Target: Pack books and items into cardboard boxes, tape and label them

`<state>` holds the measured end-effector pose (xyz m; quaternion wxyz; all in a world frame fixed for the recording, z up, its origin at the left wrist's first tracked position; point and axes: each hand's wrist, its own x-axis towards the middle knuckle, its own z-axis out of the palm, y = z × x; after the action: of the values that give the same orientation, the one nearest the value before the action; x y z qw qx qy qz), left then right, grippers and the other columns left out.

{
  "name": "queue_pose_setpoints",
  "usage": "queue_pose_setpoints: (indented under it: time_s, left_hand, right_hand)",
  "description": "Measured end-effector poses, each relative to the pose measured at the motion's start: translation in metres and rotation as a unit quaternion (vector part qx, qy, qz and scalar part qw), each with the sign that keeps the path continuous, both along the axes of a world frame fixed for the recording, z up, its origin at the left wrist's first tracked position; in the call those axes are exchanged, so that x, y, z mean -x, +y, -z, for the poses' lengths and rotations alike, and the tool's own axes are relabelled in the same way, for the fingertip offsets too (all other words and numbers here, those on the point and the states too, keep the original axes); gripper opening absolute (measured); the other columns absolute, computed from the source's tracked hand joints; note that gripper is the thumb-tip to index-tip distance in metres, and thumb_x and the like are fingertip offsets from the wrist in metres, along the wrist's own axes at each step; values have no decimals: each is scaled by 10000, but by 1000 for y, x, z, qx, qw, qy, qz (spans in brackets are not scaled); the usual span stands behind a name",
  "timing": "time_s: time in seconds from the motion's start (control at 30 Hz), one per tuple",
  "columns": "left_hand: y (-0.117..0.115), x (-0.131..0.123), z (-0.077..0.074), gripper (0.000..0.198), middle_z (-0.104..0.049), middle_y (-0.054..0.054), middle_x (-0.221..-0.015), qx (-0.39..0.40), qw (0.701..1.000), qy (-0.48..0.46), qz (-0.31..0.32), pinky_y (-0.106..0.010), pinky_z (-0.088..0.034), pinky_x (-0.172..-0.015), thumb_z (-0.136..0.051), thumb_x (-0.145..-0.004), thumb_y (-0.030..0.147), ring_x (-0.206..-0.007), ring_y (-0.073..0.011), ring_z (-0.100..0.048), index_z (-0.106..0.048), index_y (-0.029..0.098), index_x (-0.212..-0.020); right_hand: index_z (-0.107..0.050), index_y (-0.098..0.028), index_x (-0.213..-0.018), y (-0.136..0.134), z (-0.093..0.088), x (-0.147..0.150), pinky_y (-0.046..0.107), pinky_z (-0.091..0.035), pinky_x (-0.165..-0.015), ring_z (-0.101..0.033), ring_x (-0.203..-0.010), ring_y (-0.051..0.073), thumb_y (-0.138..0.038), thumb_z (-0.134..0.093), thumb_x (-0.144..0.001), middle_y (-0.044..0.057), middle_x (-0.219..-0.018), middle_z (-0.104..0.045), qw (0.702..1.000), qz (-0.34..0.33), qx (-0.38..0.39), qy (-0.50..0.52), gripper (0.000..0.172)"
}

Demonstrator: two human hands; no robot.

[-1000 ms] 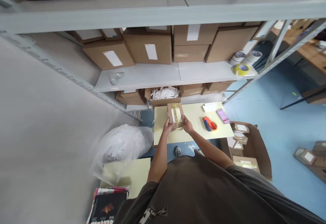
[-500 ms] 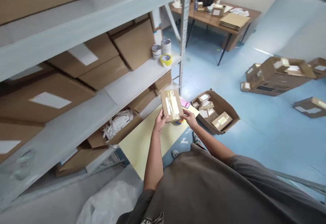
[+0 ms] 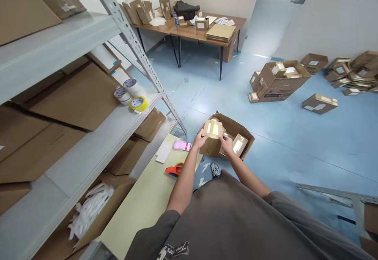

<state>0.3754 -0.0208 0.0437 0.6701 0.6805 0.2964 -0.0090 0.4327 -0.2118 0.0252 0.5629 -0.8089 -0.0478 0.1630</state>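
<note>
Both hands hold a small taped cardboard box (image 3: 212, 142) with a white label on top. My left hand (image 3: 200, 139) grips its left side, and my right hand (image 3: 226, 143) has the right side. The box is over the near left part of a large open carton (image 3: 249, 138) on the floor, where a labelled parcel (image 3: 239, 144) and other packages lie, partly hidden. To the left, a pale yellow board (image 3: 137, 201) bears a pink-screened phone (image 3: 181, 145), a white card (image 3: 163, 153) and an orange tool (image 3: 174, 169).
Metal shelving (image 3: 118, 134) stands along the left with cartons, tape rolls (image 3: 138, 103) and a box of white strips (image 3: 91, 208). Behind are a wooden table (image 3: 189, 32) and an open carton (image 3: 279, 88). Another metal frame (image 3: 327, 191) is at the lower right.
The view has swung right. The held box has moved from above the yellow board to over the floor carton and has tilted, showing its side. Both hands still hold it.
</note>
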Motion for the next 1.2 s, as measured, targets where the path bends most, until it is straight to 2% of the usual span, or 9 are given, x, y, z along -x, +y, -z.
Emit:
queue_pose_setpoints:
  time_s: [0.13, 0.2, 0.33, 0.43, 0.6, 0.73, 0.83, 1.0, 1.2]
  left_hand:
    - [-18, -44, 14, 894, -602, -149, -1599, 20, 999, 1, -38, -420, -458, -1226, -802, -911, 537, -1461, -300, -597, -460, 209, -1669]
    - [-16, -59, 17, 889, -546, -155, -1650, 0, 998, 2, -63, -417, -416, -1259, -794, -914, 558, -1539, -306, -513, -461, 214, -1663]
    - [13, -70, 19, 920, -327, -183, -1777, -89, 985, 47, -137, -426, -240, -1348, -815, -896, 516, -1677, -311, -245, -434, 180, -1663]
    - [42, -58, 18, 821, -403, -172, -1743, -110, 976, 25, -187, -444, -270, -1338, -787, -919, 517, -1642, -309, -339, -492, 205, -1619]
    - [75, -25, 12, 638, -555, -148, -1638, -106, 958, 7, -266, -449, -445, -1234, -740, -958, 458, -1486, -329, -560, -590, 230, -1534]
    - [80, 8, 1, 562, -609, -143, -1583, -117, 947, -21, -298, -456, -464, -1217, -713, -976, 410, -1461, -323, -582, -621, 230, -1500]
    - [81, 44, -9, 530, -621, -139, -1571, -138, 941, -44, -307, -461, -448, -1231, -691, -991, 405, -1462, -317, -578, -633, 235, -1490]
    - [86, 131, -28, 524, -612, -147, -1576, -164, 925, -82, -332, -465, -458, -1223, -686, -1005, 437, -1469, -321, -567, -638, 236, -1487]
    - [93, 260, -44, 517, -594, -139, -1597, -184, 887, -105, -409, -468, -475, -1210, -665, -1018, 454, -1470, -319, -561, -637, 241, -1488]
  right_hand:
    - [-757, -232, -1332, 2, -2, -70, 495, -575, -1069, -731, -1214, 330, -452, -530, -946, 95, -1329, -788, 999, 5, 27, -27, 499]
    - [-722, -213, -1397, 11, -7, -109, 490, -521, -1156, -679, -1325, 331, -402, -560, -938, 113, -1423, -741, 998, -3, 50, -48, 523]
    - [-675, -149, -1444, 27, -14, -164, 493, -440, -1243, -612, -1419, 340, -356, -581, -925, 164, -1509, -674, 993, -5, 90, -70, 567]
    - [-668, -159, -1434, 35, -10, -171, 505, -491, -1191, -651, -1361, 334, -387, -556, -942, 171, -1465, -697, 996, -13, 73, -55, 553]
    - [-691, -188, -1370, 59, -5, -144, 502, -535, -1138, -689, -1290, 307, -394, -560, -930, 156, -1403, -730, 995, -57, 5, -79, 503]
    - [-711, -187, -1329, 94, -17, -116, 508, -524, -1155, -691, -1296, 306, -398, -579, -923, 158, -1377, -743, 989, -118, -21, -85, 476]
    - [-717, -195, -1319, 120, -30, -87, 519, -515, -1164, -673, -1330, 313, -421, -590, -927, 157, -1394, -739, 982, -162, -36, -89, 470]
    - [-719, -203, -1325, 155, -49, -14, 503, -546, -1127, -660, -1353, 314, -457, -607, -933, 156, -1421, -732, 965, -234, -60, -104, 480]
    - [-739, -205, -1310, 194, -59, 98, 515, -565, -1107, -667, -1338, 329, -533, -631, -924, 158, -1398, -743, 943, -308, -64, -111, 517]
